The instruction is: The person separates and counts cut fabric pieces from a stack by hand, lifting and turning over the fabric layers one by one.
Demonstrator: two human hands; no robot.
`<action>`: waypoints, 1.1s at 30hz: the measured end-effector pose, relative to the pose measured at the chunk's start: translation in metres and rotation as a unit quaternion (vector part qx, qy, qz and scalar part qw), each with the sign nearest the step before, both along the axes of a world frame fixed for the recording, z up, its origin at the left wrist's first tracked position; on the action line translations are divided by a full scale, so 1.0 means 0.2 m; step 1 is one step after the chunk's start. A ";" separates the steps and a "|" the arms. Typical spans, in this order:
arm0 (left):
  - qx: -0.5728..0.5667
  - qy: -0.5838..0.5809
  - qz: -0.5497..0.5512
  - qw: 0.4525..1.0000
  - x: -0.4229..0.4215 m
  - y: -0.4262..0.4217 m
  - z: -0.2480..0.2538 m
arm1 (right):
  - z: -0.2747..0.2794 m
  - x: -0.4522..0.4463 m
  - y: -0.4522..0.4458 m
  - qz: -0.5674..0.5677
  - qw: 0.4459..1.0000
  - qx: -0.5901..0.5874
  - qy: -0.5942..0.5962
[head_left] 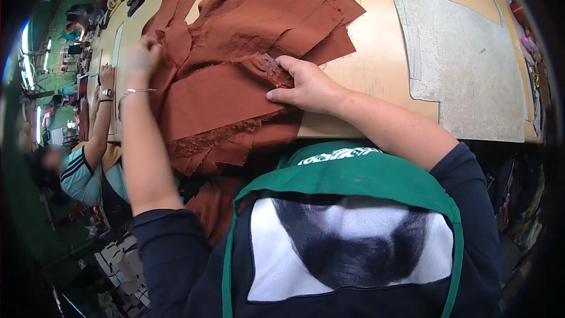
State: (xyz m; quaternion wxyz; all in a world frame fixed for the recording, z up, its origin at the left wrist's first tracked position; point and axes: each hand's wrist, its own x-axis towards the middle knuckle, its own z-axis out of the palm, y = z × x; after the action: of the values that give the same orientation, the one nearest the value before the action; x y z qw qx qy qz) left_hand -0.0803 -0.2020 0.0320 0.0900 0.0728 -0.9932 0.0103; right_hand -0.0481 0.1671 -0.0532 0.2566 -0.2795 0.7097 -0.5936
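Rust-brown cut fabric pieces (218, 100) lie in an overlapping, fanned pile, their edges frayed, some hanging over the table's near edge. My right hand (309, 85) grips a bunched, frayed edge of one piece between thumb and fingers, at the pile's right side. At the left side, my left hand (146, 56) is slightly blurred, its fingers curled closed on the edge of a fabric piece. Between the two hands a broad panel lies with its smooth face up.
A large grey pattern sheet (465, 70) lies on the pale worktable (371, 76) to the right. A co-worker (94, 162) stands at the left, an arm on the table. Dark and yellow cloth sits at the far left end. More rust-brown fabric (215, 203) hangs below the edge.
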 end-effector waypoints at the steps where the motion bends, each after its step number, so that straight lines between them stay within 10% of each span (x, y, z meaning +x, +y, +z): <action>1: 0.008 -0.004 0.021 1.000 0.06 0.18 0.01 | 0.01 0.00 0.01 0.004 1.000 0.001 0.003; 5: -0.041 0.337 -0.084 0.937 0.29 0.61 0.04 | -0.03 -0.01 0.00 -0.002 0.999 -0.034 0.012; 8: -0.032 0.283 -0.184 0.941 0.48 1.01 0.03 | -0.03 -0.03 -0.02 0.007 0.995 -0.036 -0.097; 12: 0.322 0.071 -0.116 0.937 0.63 1.23 -0.15 | -0.06 -0.03 -0.02 -0.014 0.993 -0.074 -0.095; 33: 0.407 -0.011 -0.027 0.913 0.65 1.23 -0.16 | -0.05 -0.02 -0.01 -0.006 0.993 -0.087 -0.075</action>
State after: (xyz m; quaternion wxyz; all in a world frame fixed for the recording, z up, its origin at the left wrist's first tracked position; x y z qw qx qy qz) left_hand 0.0487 0.0449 -0.0006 0.0416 0.0759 -0.9142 -0.3960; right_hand -0.0521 0.1660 -0.0638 0.2808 -0.2512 0.6358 -0.6737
